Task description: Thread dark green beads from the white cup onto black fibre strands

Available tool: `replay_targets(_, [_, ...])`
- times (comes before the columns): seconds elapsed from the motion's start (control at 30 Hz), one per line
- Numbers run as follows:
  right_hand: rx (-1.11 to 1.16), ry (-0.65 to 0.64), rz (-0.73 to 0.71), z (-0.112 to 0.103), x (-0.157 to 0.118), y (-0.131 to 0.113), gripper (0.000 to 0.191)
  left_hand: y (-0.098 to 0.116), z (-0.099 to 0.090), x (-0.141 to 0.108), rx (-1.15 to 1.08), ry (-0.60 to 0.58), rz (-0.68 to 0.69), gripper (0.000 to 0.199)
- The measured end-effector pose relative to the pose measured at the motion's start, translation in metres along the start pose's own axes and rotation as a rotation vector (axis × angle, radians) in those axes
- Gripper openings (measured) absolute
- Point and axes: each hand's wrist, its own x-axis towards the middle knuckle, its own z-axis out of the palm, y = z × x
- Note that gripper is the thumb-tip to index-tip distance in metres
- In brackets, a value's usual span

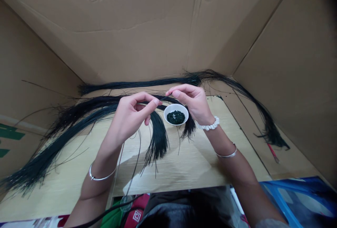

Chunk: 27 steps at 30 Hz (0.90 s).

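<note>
Over the table, my left hand (135,114) pinches a thin dark strand (165,97) between thumb and forefinger. A short way to the right, my right hand (192,100) has its thumb and fingertips closed on the same strand, a little higher. Just below the fingertips stands a small white bowl (170,120) of tiny dark green pieces (176,117), which look like beads. Behind and below my left hand lie a dark green bundle of strands (158,136) and a blackish bundle (86,107), both with frayed ends. The strand's ends are too fine to follow.
Cardboard walls (126,31) enclose the pale wooden table (189,165) at the back and sides. A long tied bundle (137,83) lies along the back wall, another bundle (247,94) bends down the right. A red-handled tool (273,152) and a blue item (297,200) are at right.
</note>
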Motion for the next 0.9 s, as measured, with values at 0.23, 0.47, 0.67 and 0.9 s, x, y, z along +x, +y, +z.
replay_targets(0.23, [0.002, 0.002, -0.009, -0.0009, 0.0011, 0.0016, 0.01, -0.0011, -0.0002, -0.0004, -0.018, 0.005, -0.016, 0.019])
replay_targets(0.47, [0.032, -0.01, -0.028, -0.0008, 0.0015, 0.002, 0.007, 0.0003, -0.0003, -0.0009, -0.018, 0.005, -0.018, 0.019])
replay_targets(0.67, [0.003, 0.004, -0.004, -0.0004, 0.0006, 0.0004, 0.01, -0.0006, 0.0005, -0.0001, -0.012, 0.005, -0.018, 0.018])
replay_targets(0.9, [-0.043, -0.002, 0.0, 0.0003, -0.0006, -0.0029, 0.012, -0.0006, 0.0002, -0.0007, -0.004, 0.005, -0.012, 0.017])
